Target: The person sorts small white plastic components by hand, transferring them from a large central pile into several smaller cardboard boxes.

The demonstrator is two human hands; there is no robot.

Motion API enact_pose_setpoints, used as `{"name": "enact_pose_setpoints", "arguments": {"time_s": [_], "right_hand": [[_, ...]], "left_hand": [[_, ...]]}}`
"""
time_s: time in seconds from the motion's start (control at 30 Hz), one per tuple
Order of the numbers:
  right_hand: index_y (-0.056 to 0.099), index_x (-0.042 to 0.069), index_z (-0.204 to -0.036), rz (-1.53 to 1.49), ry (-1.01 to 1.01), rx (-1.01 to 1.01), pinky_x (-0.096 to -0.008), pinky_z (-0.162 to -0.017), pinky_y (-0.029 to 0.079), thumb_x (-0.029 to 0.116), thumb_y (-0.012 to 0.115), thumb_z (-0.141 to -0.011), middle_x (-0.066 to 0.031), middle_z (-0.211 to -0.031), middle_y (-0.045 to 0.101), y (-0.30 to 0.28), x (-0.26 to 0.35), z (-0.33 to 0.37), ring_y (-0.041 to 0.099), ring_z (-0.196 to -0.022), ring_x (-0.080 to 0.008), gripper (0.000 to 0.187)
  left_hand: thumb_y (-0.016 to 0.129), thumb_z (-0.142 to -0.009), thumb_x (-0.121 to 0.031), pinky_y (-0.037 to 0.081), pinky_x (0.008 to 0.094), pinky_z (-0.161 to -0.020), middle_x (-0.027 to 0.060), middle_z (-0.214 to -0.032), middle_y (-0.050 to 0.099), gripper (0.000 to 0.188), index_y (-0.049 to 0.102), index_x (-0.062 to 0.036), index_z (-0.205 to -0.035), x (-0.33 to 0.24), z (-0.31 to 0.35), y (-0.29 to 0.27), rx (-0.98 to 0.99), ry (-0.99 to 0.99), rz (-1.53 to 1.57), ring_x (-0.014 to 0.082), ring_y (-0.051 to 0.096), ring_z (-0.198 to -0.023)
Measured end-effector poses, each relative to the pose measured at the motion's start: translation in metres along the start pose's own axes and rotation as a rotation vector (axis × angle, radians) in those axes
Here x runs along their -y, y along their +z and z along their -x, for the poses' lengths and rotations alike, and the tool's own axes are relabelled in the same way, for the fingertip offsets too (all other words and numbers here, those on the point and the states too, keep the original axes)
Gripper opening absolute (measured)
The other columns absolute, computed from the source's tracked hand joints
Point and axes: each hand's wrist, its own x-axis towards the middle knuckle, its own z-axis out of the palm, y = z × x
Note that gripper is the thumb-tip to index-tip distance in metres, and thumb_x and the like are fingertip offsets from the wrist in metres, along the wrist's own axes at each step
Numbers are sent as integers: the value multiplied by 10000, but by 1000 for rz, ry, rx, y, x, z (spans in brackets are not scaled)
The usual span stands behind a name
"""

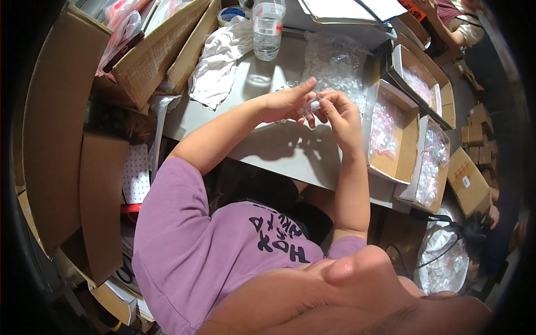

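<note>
Above the table, my two hands meet around a small clear plastic bag (309, 108) with a white piece (315, 105) at it; whether the piece is inside the bag is too small to tell. My right hand (341, 114) pinches the bag's right side between thumb and fingers. On the other side, my left hand (290, 103) has its fingers curled at the bag, with the thumb raised away. Just beyond the hands lies a large clear bag (334, 61) of small white pieces. A few small bits lie on the table near my left hand.
Open cardboard trays (410, 163) with small filled bags stand along the table's right side. A clear bottle (268, 33), a white cloth (220, 67) and a roll of tape (231, 15) are at the back. Large cartons (53, 128) crowd the left. Another person (455, 28) is at far right.
</note>
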Motion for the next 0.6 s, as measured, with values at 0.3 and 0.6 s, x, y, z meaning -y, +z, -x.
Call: {"name": "enact_pose_setpoints", "arguments": {"time_s": [0.3,0.6], "right_hand": [[629,-3,-843,-144,123,-148,-206,-582,393,177,667,-842,-11,-708,589,-8,1,-5,509,-637,-71,183],[622,-10,-925,25,-27,-26,-239,-704,462,73,635,-831,-49,-842,636,-14,0,-3,583,-791,-102,125]], "left_hand": [[585,-879,-226,429,211,-619,53,-907,669,191,614,-43,-926,-9,5,-7,-92,69,-295,78,608,-759],[610,-864,-258,413,237,-604,19,-745,591,262,631,3,-883,-14,-7,0,-308,296,-557,78,520,-707]]}}
